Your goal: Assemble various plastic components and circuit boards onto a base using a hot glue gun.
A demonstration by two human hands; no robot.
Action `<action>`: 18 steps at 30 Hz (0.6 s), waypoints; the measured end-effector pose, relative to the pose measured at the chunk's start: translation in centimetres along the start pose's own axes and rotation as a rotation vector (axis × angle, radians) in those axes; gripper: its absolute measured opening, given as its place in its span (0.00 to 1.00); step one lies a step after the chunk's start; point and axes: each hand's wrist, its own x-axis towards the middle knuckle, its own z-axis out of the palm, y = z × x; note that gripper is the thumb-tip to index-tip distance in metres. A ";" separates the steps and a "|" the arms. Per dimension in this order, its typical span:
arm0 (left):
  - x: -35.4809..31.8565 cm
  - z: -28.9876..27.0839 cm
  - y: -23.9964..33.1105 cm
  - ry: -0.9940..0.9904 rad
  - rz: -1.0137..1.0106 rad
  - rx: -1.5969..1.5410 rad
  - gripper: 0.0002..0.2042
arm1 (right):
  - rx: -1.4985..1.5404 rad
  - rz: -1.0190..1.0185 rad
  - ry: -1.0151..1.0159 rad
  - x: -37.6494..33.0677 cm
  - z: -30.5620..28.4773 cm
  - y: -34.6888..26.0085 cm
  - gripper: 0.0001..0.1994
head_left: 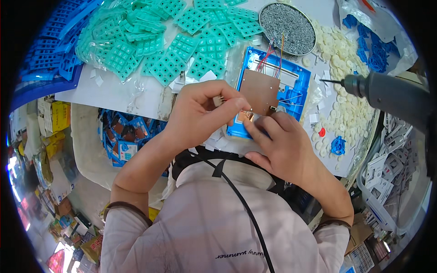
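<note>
A blue case point(299, 76) with a brown board point(258, 91) is lying ahead of the right hand point(286, 143), its long side pointing away; the left hand point(205, 110) is pinching an unclear small part, the right, thumb spread, touching a copper-coloured piece point(247, 116).

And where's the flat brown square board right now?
In the head view, the flat brown square board lies in the blue plastic case, slightly right of centre, just beyond the right hand and right of the left hand.
</note>
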 end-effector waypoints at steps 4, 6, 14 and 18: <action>0.5 1.1 -0.4 -0.031 0.002 0.054 0.02 | 0.115 -0.022 0.152 -1.3 0.2 1.3 0.29; 0.7 1.3 -0.5 -0.093 0.088 0.163 0.02 | 0.163 -0.002 0.325 -1.3 -0.1 1.4 0.29; 2.0 2.7 0.7 -0.313 0.303 0.647 0.08 | 0.417 0.117 0.508 -1.5 -0.3 1.2 0.20; 2.1 2.8 1.1 -0.243 0.330 0.587 0.08 | 0.529 0.368 0.569 -2.5 -0.2 0.9 0.12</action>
